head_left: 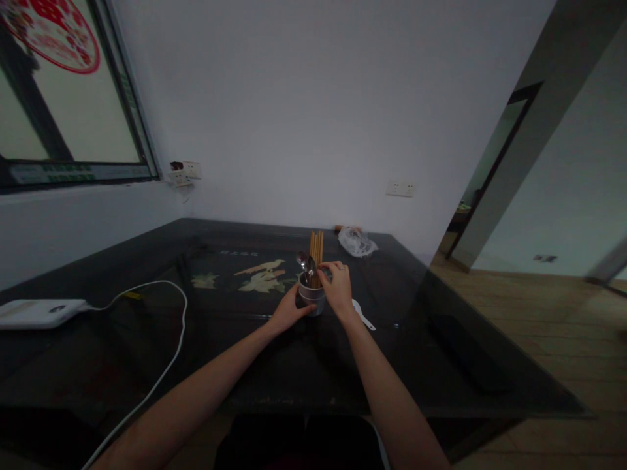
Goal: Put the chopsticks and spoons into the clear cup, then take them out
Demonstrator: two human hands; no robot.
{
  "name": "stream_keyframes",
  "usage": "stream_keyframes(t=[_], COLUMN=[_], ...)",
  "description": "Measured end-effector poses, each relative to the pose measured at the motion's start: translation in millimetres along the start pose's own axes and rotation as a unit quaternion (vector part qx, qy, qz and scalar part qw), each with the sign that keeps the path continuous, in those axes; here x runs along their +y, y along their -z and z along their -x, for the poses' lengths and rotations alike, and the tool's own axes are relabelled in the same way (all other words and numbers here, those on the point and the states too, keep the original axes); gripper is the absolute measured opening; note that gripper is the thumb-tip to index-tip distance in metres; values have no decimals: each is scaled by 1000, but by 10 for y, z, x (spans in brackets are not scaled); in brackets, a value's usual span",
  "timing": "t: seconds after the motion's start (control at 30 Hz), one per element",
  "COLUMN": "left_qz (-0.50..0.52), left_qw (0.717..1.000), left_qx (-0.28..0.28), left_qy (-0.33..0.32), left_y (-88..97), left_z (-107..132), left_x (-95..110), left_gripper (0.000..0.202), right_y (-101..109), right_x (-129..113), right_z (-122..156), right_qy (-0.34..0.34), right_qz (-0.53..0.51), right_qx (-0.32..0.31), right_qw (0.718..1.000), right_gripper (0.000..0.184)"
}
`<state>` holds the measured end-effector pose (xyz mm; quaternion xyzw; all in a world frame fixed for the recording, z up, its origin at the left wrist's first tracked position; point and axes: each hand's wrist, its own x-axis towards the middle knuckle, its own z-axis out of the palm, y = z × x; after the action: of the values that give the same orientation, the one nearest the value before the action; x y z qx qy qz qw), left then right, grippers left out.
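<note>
A small pale cup (312,298) stands on the dark glass table (235,352) and holds several wooden chopsticks (316,249) and a metal spoon (304,262). My left hand (288,312) wraps round the cup's left side. My right hand (337,286) rests on the cup's right rim, fingers curled by the base of the chopsticks. A white plastic spoon (363,316) lies on the table just right of my right wrist.
A white device (39,312) with a white cable (172,326) lies at the left. A crumpled plastic bag (356,241) sits at the table's far edge by the wall. Wooden floor and a doorway lie to the right.
</note>
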<state>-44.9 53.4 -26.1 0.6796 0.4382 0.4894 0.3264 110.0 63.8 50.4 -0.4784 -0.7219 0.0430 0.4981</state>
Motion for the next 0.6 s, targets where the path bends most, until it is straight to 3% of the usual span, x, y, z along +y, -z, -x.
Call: stream_keyframes(t=[0.43,0.6], left_qz=[3,0], left_qw=[1000,1000], left_qx=[-3,-10], left_qy=[12,5], left_y=[-1,3], left_z=[5,-8], left_x=[3,-8], left_gripper=[68,71], right_y=[13,121], right_x=[13,-13], right_z=[-3,-33], right_qy=[-6,-3], right_qz=[-2,-24], right_qx=[-1,4], right_qw=[1000,1000], right_gripper=[18,18])
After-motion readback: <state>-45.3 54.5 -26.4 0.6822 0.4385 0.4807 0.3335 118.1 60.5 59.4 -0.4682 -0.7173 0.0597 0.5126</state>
